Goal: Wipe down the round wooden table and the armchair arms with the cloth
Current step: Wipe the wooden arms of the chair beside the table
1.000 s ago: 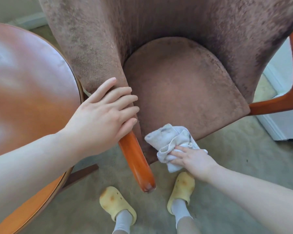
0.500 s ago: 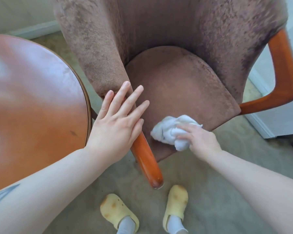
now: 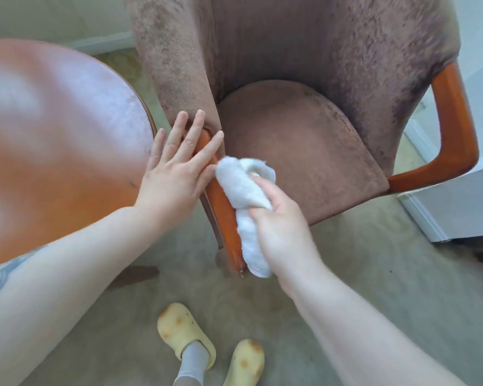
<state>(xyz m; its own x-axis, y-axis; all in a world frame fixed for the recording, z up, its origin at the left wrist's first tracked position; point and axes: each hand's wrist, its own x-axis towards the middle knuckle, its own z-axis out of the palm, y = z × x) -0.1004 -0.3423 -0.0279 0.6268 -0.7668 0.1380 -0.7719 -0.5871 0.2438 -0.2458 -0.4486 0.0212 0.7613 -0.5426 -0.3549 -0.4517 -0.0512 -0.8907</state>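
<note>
Carpeted floor (image 3: 374, 274), round worktop (image 3: 53, 140) by armchair (image 3: 304, 93); left hand (image 3: 173, 176) spread flat on arm (image 3: 221, 207), right hand (image 3: 282, 227) gripping cloth (image 3: 243, 190).

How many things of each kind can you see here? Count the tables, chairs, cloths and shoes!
Tables: 1, the round table
Chairs: 1, the armchair
Cloths: 1, the cloth in the right hand
Shoes: 2, yellow
Total: 5

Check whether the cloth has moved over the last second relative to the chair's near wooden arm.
Yes. The cloth, gripped by the right hand, went from in front of the seat cushion leftward onto the near wooden arm.
</note>
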